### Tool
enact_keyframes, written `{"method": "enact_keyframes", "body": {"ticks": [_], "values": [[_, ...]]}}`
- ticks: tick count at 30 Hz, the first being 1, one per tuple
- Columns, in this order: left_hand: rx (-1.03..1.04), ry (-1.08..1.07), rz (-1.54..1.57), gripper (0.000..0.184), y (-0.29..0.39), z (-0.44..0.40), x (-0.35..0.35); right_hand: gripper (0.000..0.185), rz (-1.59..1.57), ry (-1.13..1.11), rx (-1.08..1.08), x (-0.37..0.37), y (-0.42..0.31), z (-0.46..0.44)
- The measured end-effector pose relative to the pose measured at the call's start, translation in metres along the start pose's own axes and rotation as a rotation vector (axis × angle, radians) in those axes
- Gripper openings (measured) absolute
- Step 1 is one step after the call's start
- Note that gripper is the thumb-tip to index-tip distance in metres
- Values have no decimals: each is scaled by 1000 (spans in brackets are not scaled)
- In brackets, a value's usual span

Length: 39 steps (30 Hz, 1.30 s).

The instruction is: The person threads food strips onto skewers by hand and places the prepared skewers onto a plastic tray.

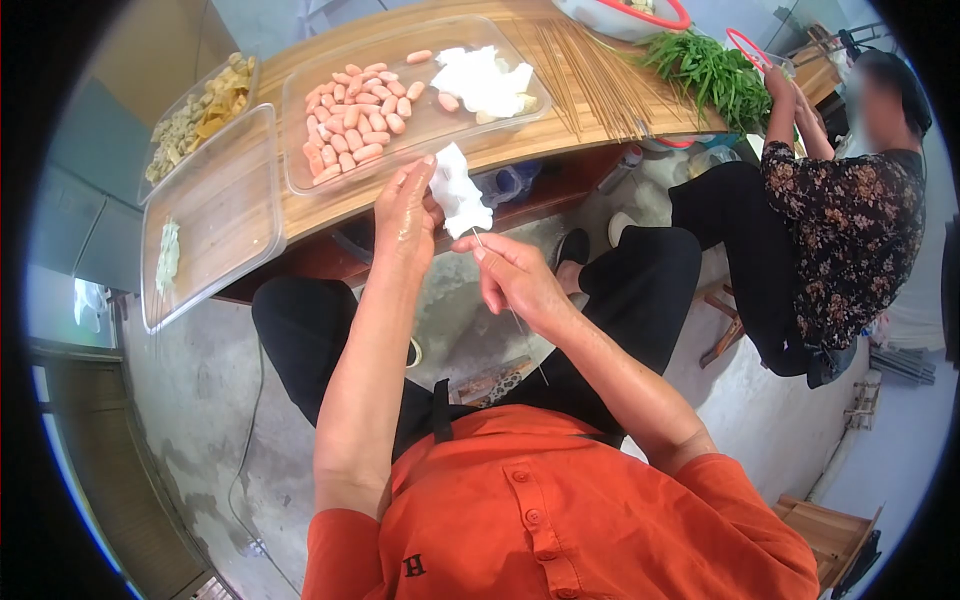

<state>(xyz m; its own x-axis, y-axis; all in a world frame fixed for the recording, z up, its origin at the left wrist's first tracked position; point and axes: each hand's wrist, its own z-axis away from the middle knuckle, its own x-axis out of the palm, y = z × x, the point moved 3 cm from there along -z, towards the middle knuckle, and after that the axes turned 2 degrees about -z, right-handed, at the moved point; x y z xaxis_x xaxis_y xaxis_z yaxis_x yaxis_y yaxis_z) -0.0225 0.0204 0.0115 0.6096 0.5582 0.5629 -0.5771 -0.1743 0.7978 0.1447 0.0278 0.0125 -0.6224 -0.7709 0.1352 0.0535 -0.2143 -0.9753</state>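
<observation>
My left hand grips a floppy white piece of food by its left side, above my lap; I cannot tell its kind. My right hand is closed on a thin skewer. The skewer's upper end enters the bottom of the white piece, and its lower end points down past my right wrist. Just beyond both hands, a clear plastic tray holds many small pink sausages and, on its right, a heap of similar white pieces.
Loose skewers lie on the wooden table, beside leafy greens. At left stand a clear tray with one pale skewered item and a container of yellowish food. A person sits at right, handling greens.
</observation>
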Motion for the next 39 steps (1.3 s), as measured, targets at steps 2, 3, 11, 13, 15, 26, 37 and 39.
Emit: {"method": "enact_keyframes", "body": {"ticks": [2, 3, 11, 13, 15, 26, 37, 39], "values": [[-37, 2, -15, 19, 0, -1, -1, 30, 72, -15, -24, -1, 1, 1], [-27, 4, -22, 19, 0, -2, -1, 30, 72, -15, -25, -1, 2, 1], [-16, 5, -48, 16, 0, -7, -8, 28, 118, 11, -86, -3, 6, 2], [-30, 41, -61, 16, 0, -6, -8, 28, 113, 10, -85, -3, 7, 2], [-32, 47, -40, 16, -1, -6, -8, 29, 110, 9, -83, -3, 8, 3], [-98, 35, 23, 21, 5, -2, -8, 31, 209, -16, -129, -7, 7, 6], [-99, -19, 80, 26, 16, 13, 3, 30, 283, -1, -178, -10, 10, 7], [-100, -33, 69, 25, 19, 16, 5, 30, 283, -4, -177, -10, 9, 8]]}}
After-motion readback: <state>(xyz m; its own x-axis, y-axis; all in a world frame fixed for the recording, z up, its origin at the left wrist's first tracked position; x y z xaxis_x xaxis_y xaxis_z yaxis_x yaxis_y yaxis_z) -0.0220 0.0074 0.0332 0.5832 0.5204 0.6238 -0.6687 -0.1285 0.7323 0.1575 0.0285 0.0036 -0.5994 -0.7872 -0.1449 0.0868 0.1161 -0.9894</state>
